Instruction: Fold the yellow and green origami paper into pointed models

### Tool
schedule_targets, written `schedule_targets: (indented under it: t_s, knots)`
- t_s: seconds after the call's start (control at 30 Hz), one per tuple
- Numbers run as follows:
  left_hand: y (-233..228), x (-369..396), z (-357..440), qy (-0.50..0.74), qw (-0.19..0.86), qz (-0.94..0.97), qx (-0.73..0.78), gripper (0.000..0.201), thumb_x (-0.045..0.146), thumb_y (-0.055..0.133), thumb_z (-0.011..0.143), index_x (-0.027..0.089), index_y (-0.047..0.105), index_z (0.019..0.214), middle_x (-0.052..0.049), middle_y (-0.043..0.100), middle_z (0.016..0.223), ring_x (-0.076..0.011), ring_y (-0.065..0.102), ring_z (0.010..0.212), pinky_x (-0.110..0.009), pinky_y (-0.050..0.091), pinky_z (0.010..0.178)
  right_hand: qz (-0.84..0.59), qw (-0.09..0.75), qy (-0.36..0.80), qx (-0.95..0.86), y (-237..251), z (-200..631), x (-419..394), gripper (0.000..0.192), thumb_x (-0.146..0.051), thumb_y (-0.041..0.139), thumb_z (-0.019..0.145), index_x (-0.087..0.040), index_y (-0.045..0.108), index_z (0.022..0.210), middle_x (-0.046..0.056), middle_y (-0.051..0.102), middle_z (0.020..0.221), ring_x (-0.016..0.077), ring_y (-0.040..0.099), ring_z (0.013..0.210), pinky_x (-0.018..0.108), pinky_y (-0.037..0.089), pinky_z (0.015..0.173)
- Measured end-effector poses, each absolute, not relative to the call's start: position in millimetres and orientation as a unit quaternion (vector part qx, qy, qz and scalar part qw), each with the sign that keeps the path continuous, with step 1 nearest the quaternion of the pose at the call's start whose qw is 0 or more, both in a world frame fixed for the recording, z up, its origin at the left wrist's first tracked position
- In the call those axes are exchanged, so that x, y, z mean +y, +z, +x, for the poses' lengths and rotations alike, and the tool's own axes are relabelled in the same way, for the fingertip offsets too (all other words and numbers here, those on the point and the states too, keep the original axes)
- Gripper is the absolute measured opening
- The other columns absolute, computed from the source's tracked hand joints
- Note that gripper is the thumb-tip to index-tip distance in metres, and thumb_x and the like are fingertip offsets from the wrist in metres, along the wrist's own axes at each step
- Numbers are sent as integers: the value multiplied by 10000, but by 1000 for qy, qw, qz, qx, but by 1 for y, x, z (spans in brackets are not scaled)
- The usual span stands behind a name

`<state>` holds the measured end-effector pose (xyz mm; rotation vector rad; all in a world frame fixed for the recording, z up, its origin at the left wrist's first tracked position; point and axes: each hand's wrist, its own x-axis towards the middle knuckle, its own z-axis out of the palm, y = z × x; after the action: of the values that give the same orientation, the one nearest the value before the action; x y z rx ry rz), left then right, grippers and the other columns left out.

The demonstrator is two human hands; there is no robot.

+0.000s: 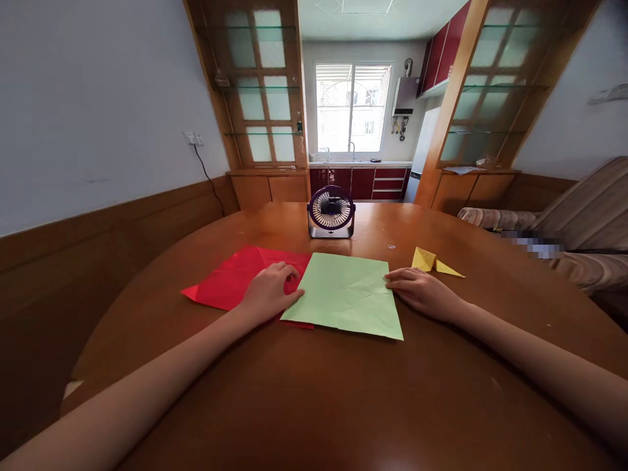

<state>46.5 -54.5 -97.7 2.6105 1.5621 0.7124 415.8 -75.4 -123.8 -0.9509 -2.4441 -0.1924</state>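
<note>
two bare forearms reach in from the near edge, at about 7 and 4 o'clock. the left hand lies palm down with fingers loosely curled, resting on the red paper and touching the left edge of the green paper; it grips nothing. the right hand lies flat, fingers stretched toward 9 o'clock, fingertips at the green sheet's right edge, holding nothing.

count: one green sheet, flat and creased, in the middle; one red sheet at its 9 o'clock, its right edge tucked under the green one; one folded yellow paper at 2 o'clock of the right hand, just apart from it; one small dark desk fan at 12 o'clock beyond the green sheet, seemingly not spinning, though that is hard to tell.

all sit on a round, glossy brown wooden table. farther off at 12 o'clock is a kitchen with a window and red cabinets, flanked by two wooden glass-fronted shelf units; a striped sofa stands at 3 o'clock.
</note>
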Motion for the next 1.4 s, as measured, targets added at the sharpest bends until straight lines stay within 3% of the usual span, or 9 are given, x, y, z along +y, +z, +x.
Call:
schedule_targets:
  t_s: [0.1,0.23,0.4,0.5,0.77,1.0,1.1,1.27,1.4]
  knots:
    - [-100,-57,47,237,18,869,434,266,382,600,828,192,658,1005,-82,621,1086,-256,578,1031,-397,459,887,-344,251,-56,-903,-122,414,-78,282,-205,471,948,-260,666,1144,82,669,1162,233,633,1053,451,527,898]
    - [-99,-66,49,195,104,917,333,316,424,578,878,242,661,1123,-81,574,1260,-244,533,1175,-397,420,1004,-310,247,-33,-917,-119,410,-82,330,-200,467,951,-281,617,1233,76,643,1228,226,611,1105,475,481,980]
    - [-95,-73,48,104,184,938,276,573,545,645,820,321,543,1337,-63,429,1471,-285,407,1338,-416,336,1101,-269,227,15,-936,-115,406,-88,369,-188,470,955,-271,564,1302,86,612,1285,218,567,1194,470,447,1033]
    - [-95,-73,47,98,181,939,276,637,567,651,807,332,497,1379,-61,388,1505,-292,361,1374,-429,302,1123,-256,230,28,-938,-112,403,-92,383,-194,489,951,-270,547,1323,92,611,1291,227,555,1218,485,425,1056]
    - [-101,-74,55,92,144,934,313,566,563,485,919,277,469,1407,-86,340,1532,-270,321,1407,-438,231,1158,-236,214,76,-945,-104,393,-103,437,-221,522,941,-250,498,1377,105,584,1333,228,505,1281,467,401,1086]
    - [-109,-78,67,77,131,935,321,628,588,402,943,254,356,1474,-87,261,1560,-291,195,1453,-489,144,1180,-201,211,112,-950,-104,386,-108,405,-202,512,942,-263,541,1342,101,584,1336,223,508,1282,462,415,1070]
    - [-109,-79,65,93,136,937,307,561,560,403,956,291,400,1448,-64,287,1554,-283,225,1445,-485,154,1178,-212,204,131,-947,-105,388,-106,368,-200,511,949,-271,579,1304,89,618,1296,212,547,1242,437,449,1044]
    - [-107,-78,61,139,148,936,287,394,476,411,980,311,608,1278,-55,497,1430,-242,446,1321,-415,310,1115,-232,197,156,-940,-102,397,-103,329,-224,515,954,-271,617,1264,82,635,1275,209,569,1216,427,462,1031]
    - [-104,-80,60,162,174,934,268,344,438,455,970,301,659,1210,-59,551,1379,-237,513,1256,-400,372,1067,-242,196,191,-931,-97,404,-100,307,-251,526,955,-279,637,1240,80,643,1265,211,579,1206,419,476,1021]
